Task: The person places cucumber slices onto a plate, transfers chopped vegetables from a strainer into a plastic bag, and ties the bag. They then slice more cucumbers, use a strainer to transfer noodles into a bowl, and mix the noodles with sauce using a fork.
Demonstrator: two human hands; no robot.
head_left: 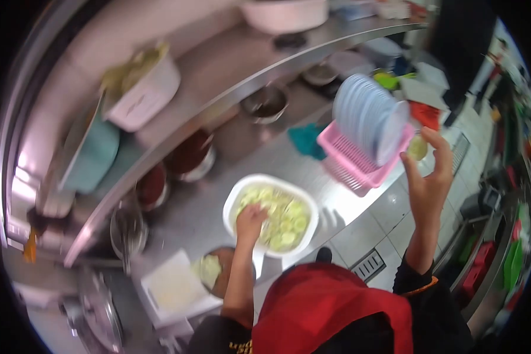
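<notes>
1. At your far left, a blue tub (93, 154) sits on the shelf (209, 94).
2. Next, a white board (172, 282) lies on the worktop (209, 206), with two red-filled pots (189, 156) farther back.
3. Your left hand (252, 221) reaches down into the white bowl (313, 219), its fingers bent among the pale green slices (288, 224); you cannot tell whether they have closed on any.
4. The slices fill that bowl, near your edge of the worktop.
5. Behind the bowl lies a teal cloth (305, 141), just beside a pink basket (343, 158) with plates (369, 121) standing in a row.
6. Your right hand (429, 168) is raised beside the basket, thumb and forefinger apart; a green disc (418, 148) shows between them, but you cannot tell whether it is pinched.
</notes>
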